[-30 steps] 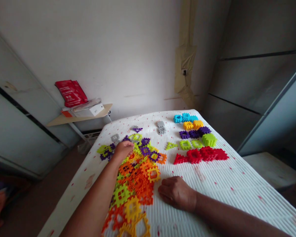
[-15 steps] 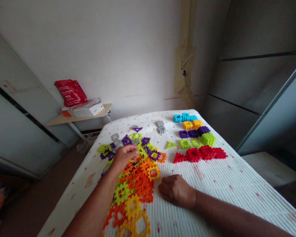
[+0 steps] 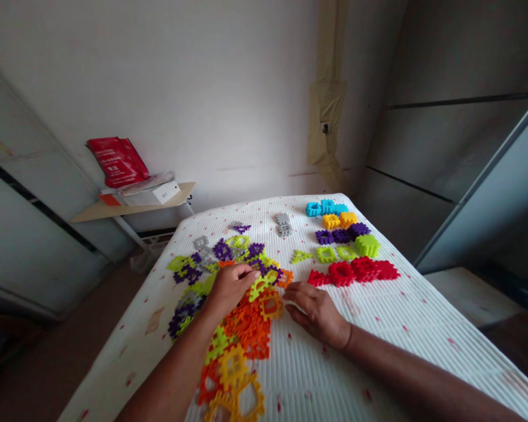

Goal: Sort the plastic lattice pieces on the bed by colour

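My left hand (image 3: 232,286) is closed in a pinch over the middle of a pile of plastic interlocking tiles. A lime-green tile (image 3: 259,287) shows right at its fingertips; whether the fingers grip it I cannot tell. My right hand (image 3: 315,312) is at the pile's right edge, fingers loosely curved and apart from the thumb, with nothing visible in them. Nearest to it lies a yellow-orange square tile (image 3: 271,305). Orange tiles (image 3: 249,328), purple tiles (image 3: 223,249) and grey tiles (image 3: 201,244) overlap in the heap.
On the right side of the white ribbed cover (image 3: 317,375) stand colour-grouped tiles: red stacks (image 3: 364,269), green stacks (image 3: 368,245), purple stacks (image 3: 341,235), yellow stacks (image 3: 347,220) and blue stacks (image 3: 327,206). A grey stack (image 3: 284,224) stands apart. A side shelf (image 3: 88,212) holds boxes and red packets (image 3: 118,161).
My left hand has moved right and slightly toward me over the pile. My right hand has lifted toward the pile's edge, its fingers loosening from a fist. The view has shifted slightly.
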A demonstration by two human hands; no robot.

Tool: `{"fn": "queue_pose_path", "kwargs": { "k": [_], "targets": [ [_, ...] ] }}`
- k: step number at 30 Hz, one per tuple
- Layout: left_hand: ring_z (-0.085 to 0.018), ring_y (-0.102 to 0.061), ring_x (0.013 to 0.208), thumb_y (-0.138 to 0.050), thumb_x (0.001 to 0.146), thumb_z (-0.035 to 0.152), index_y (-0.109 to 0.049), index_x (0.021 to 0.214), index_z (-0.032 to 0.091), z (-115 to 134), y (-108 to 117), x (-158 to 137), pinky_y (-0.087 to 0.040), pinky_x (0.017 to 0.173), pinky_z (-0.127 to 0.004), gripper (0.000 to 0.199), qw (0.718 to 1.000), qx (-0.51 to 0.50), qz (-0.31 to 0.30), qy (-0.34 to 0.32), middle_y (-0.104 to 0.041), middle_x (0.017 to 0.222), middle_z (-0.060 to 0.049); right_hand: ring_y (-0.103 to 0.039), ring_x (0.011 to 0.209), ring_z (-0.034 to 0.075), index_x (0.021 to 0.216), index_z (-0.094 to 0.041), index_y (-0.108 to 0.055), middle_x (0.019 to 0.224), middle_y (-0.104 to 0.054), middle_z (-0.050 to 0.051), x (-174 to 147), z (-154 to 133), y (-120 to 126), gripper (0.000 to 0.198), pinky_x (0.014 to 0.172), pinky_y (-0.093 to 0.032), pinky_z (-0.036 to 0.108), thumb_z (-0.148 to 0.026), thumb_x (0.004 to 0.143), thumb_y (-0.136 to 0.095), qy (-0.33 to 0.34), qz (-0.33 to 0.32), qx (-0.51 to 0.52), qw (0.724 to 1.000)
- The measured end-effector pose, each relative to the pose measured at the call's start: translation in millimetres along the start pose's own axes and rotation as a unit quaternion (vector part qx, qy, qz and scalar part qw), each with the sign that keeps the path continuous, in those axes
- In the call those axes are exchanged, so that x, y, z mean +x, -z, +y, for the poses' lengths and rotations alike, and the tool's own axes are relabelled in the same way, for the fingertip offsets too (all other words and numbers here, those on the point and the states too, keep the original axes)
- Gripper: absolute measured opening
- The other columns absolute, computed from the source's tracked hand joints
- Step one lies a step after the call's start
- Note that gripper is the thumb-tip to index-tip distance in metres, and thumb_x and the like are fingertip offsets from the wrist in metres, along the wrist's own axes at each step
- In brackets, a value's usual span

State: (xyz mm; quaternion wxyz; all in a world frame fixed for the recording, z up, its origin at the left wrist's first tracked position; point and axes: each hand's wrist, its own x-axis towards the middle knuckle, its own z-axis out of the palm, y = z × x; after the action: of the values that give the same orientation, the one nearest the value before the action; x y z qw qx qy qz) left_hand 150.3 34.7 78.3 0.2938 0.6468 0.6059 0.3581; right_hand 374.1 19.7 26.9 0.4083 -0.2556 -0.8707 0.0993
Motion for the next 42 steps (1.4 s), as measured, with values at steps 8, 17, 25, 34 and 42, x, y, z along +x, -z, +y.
{"fn": "queue_pose_path", "kwargs": {
  "k": [8, 17, 25, 34, 42],
  "targets": [
    [-0.008, -0.03, 0.045, -0.055, 0.068, 0.046, -0.05, 0.056, 0.017, 5.7, -12.3, 3.4, -0.021, 0.044, -0.021, 0.032, 0.993, -0.065, -0.081, 0.064, -0.035, 0.046, 0.007, -0.057, 0.095, 0.019, 0.103, -0.015, -0.056, 0.105, -0.061, 0.012, 28.3, 1.6, -1.2, 0.018, 0.079, -0.05, 0.032, -0.017, 0.087, -0.046, 0.027, -0.004, -0.085, 0.996],
    [-0.007, -0.03, 0.046, -0.058, 0.066, 0.047, -0.053, 0.057, 0.016, 0.8, -18.3, -2.0, -0.022, 0.045, -0.021, 0.033, 0.985, -0.099, -0.11, 0.087, -0.036, 0.047, 0.007, -0.057, 0.088, 0.019, 0.102, -0.015, -0.056, 0.096, -0.063, 0.011, 33.7, -5.8, -8.9, 0.018, 0.075, -0.05, 0.03, -0.016, 0.086, -0.047, 0.047, -0.098, -0.096, 0.989],
    [-0.007, -0.033, 0.04, -0.05, 0.073, 0.05, -0.05, 0.057, 0.017, 0.1, -19.4, -7.2, -0.025, 0.042, -0.021, 0.037, 0.988, -0.108, -0.07, 0.085, -0.039, 0.043, 0.007, -0.057, 0.08, 0.017, 0.104, -0.013, -0.057, 0.085, -0.063, 0.008, 51.7, -6.0, 9.0, 0.022, 0.07, -0.046, 0.026, -0.014, 0.084, -0.048, 0.029, -0.169, -0.134, 0.976],
    [-0.017, -0.062, 0.075, -0.047, 0.078, 0.039, -0.066, 0.077, 0.019, -42.5, 4.5, -17.2, -0.044, 0.069, -0.025, 0.028, 0.988, 0.114, 0.107, -0.008, -0.069, 0.077, -0.002, -0.061, 0.084, 0.018, 0.105, -0.018, -0.062, 0.098, -0.066, 0.008, 95.4, 98.6, 62.8, 0.029, 0.071, -0.042, 0.025, -0.024, 0.077, -0.062, -0.105, -0.314, -0.273, 0.903],
    [-0.016, -0.063, 0.073, -0.046, 0.079, 0.039, -0.066, 0.077, 0.019, -45.7, 1.2, -17.2, -0.045, 0.07, -0.024, 0.028, 0.985, 0.125, 0.109, -0.035, -0.07, 0.077, -0.002, -0.062, 0.086, 0.02, 0.11, -0.019, -0.061, 0.097, -0.068, 0.008, 90.5, 115.8, 42.5, 0.033, 0.073, -0.041, 0.026, -0.024, 0.077, -0.059, -0.091, -0.397, -0.302, 0.862]
  ]
}}
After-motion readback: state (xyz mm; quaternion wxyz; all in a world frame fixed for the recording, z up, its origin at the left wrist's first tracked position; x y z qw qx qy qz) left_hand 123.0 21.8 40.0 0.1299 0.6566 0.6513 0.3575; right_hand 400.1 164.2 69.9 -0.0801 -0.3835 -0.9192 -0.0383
